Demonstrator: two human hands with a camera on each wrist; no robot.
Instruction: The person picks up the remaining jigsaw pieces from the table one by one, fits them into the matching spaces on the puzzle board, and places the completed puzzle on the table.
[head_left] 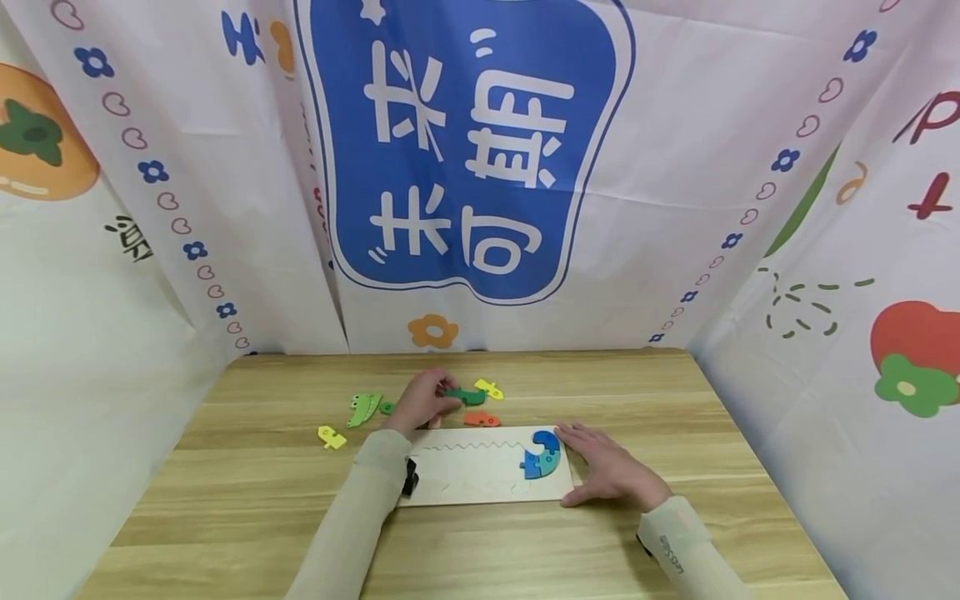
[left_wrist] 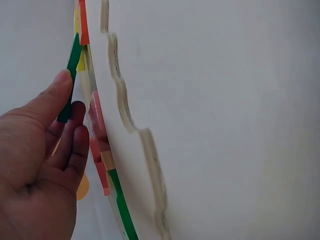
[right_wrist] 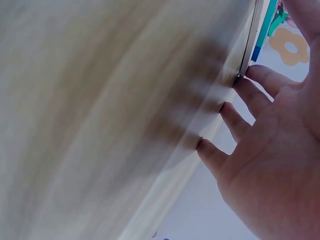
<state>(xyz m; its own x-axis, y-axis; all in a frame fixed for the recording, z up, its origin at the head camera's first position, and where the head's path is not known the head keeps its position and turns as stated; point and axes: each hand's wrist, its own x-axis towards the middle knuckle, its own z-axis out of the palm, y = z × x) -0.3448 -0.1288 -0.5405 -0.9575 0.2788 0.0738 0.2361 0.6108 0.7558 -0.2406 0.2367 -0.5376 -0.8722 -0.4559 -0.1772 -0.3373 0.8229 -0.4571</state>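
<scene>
My left hand [head_left: 423, 400] pinches a dark green puzzle piece [head_left: 468, 397] between thumb and fingers, above the far edge of a pale wooden puzzle board [head_left: 472, 483]. In the left wrist view the green piece is seen nearly edge-on. The board has a recess with a wavy upper edge, and joined blue and teal pieces [head_left: 549, 460] sit curved at its right end. At the board's right end rests my right hand [head_left: 611, 467], its fingers spread and touching the edge and the table. The right wrist view shows its fingertips [right_wrist: 232, 112] on the surface.
Beyond the board lie a red-orange piece [head_left: 482, 419] and a yellow piece [head_left: 490, 388]. Left of my left hand are a light green crocodile-head piece [head_left: 364, 409], a small green piece [head_left: 387, 408] and another yellow piece [head_left: 331, 437]. A printed cloth [head_left: 660, 250] hangs behind the wooden table [head_left: 247, 467].
</scene>
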